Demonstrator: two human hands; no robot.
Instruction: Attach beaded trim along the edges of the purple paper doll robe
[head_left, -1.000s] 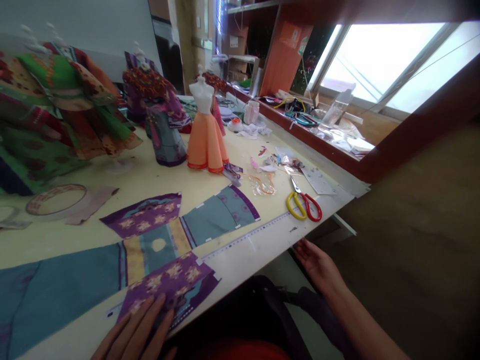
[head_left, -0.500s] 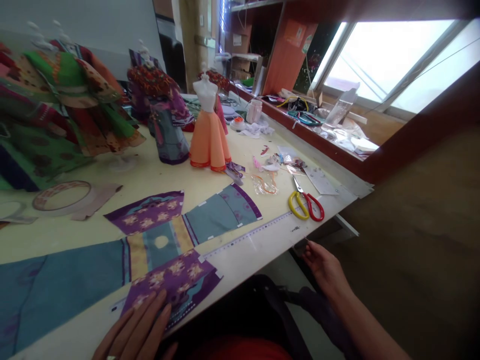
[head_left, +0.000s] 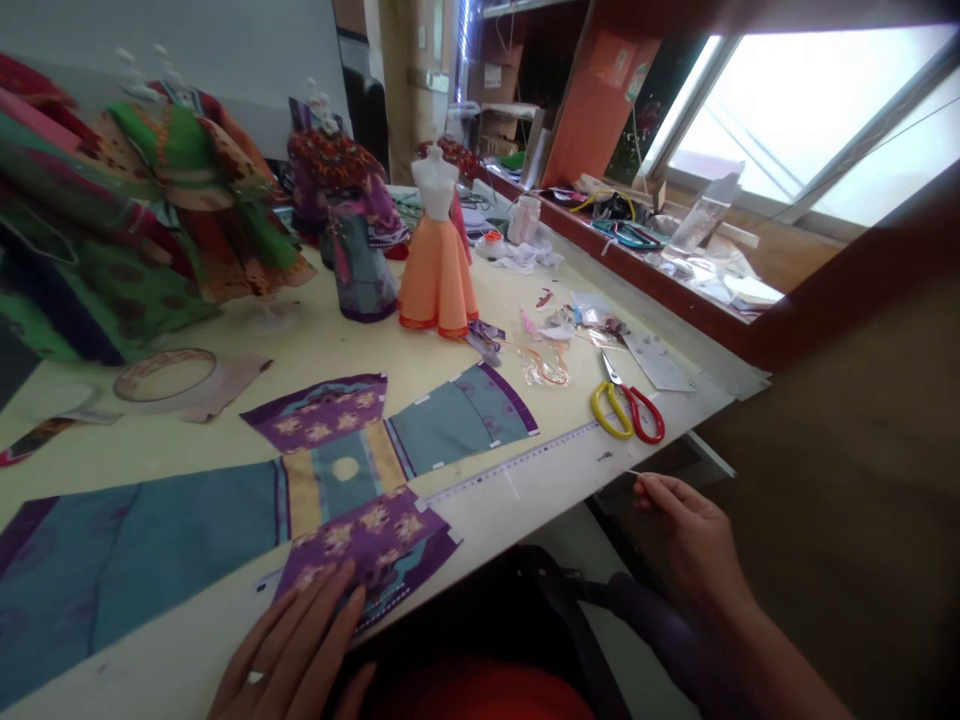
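Observation:
My left hand (head_left: 300,640) lies flat, fingers stretched, on the near purple floral piece (head_left: 375,535) of a small cross-shaped garment with a round neck hole. Its teal panels (head_left: 187,530) spread left and right over the table, with small white tabs along the edges. Beyond the table's front edge, my right hand (head_left: 686,520) pinches a thin pale stick (head_left: 634,472), too small to name more exactly. Just past its tip lie scissors (head_left: 626,400) with one yellow and one red handle. A clear ruler (head_left: 517,460) runs partly beneath the garment.
A mannequin in an orange skirt (head_left: 439,270) stands behind the garment, with several dressed figures further left. A tape roll (head_left: 165,375) lies at left. Small plastic bags (head_left: 546,365) and a white card (head_left: 656,360) rest near the scissors. A cluttered window ledge (head_left: 675,260) borders the right side.
The view has shifted slightly left, so the table things appear further right. My right hand has lifted a little, and the pale stick shows more plainly. My left hand stays on the fabric.

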